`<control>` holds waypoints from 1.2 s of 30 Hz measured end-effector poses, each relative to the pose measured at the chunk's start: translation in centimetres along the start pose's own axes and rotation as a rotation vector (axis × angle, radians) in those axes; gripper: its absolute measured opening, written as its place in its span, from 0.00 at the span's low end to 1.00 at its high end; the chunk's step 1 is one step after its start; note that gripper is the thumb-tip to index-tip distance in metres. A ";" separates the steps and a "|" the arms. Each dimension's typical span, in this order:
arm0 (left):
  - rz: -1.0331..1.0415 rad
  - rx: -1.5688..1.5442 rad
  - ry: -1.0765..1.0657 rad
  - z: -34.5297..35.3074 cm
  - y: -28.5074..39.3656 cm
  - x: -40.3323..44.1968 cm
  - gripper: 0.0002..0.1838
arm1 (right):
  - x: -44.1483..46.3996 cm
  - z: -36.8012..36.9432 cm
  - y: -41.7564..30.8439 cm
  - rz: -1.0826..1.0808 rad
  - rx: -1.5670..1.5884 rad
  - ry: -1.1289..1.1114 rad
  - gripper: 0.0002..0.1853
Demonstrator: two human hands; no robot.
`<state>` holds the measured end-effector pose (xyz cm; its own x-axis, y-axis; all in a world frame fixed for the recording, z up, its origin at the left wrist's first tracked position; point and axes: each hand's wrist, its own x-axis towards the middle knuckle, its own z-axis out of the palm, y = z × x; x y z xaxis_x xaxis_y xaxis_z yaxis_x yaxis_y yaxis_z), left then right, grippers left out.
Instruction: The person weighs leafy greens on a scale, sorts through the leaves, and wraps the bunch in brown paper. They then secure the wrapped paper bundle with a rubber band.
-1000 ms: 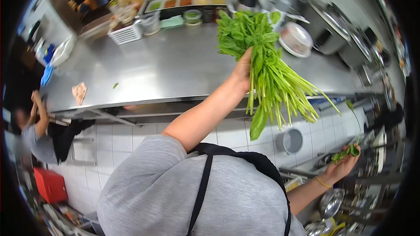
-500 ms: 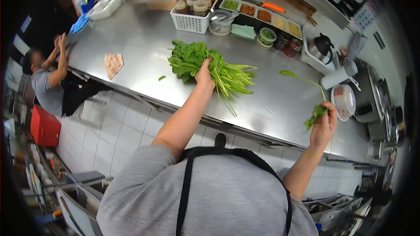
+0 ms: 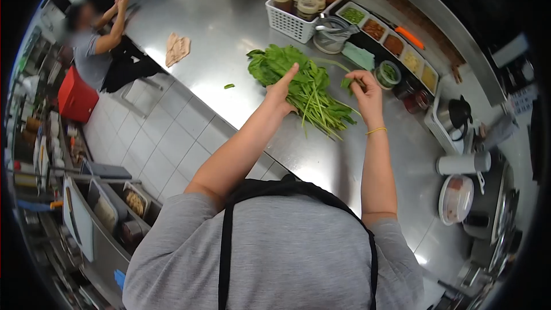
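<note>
On the steel counter lies a bunch of spinach, its leaves to the left and its pale stalks fanned toward the lower right. My left hand grips the bunch at its near side, thumb up along the leaves and the fingers partly hidden beneath. Just right of the bunch, my right hand is closed in a pinch on a single spinach stem, whose pale stalk arches back toward the bunch. A small scrap of green leaf rests on the counter to the left.
A crumpled beige cloth is at the left. Behind stand a white basket of bottles, a topping tray with an orange-handled tool, and a small tub. A lidded container sits right. Another person sits beyond the counter's left edge.
My right hand has come from the far right, with its spinach stem, to beside the bunch. My left hand remains at the bunch, its thumb now raised. The view has turned.
</note>
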<state>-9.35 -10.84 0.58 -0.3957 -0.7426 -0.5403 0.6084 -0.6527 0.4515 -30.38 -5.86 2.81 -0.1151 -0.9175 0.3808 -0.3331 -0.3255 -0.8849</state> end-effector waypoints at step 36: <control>1.477 1.545 0.662 -25.4 28.2 3.7 0.34 | -6.1 21.5 3.7 -0.005 -1.089 -0.056 0.16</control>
<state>23.80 -28.19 -6.72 0.1087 -0.7438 0.6595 -0.8062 0.3222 0.4962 -10.82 -6.42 -8.52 -0.0784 -0.9347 0.3466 -0.9867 0.0232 -0.1606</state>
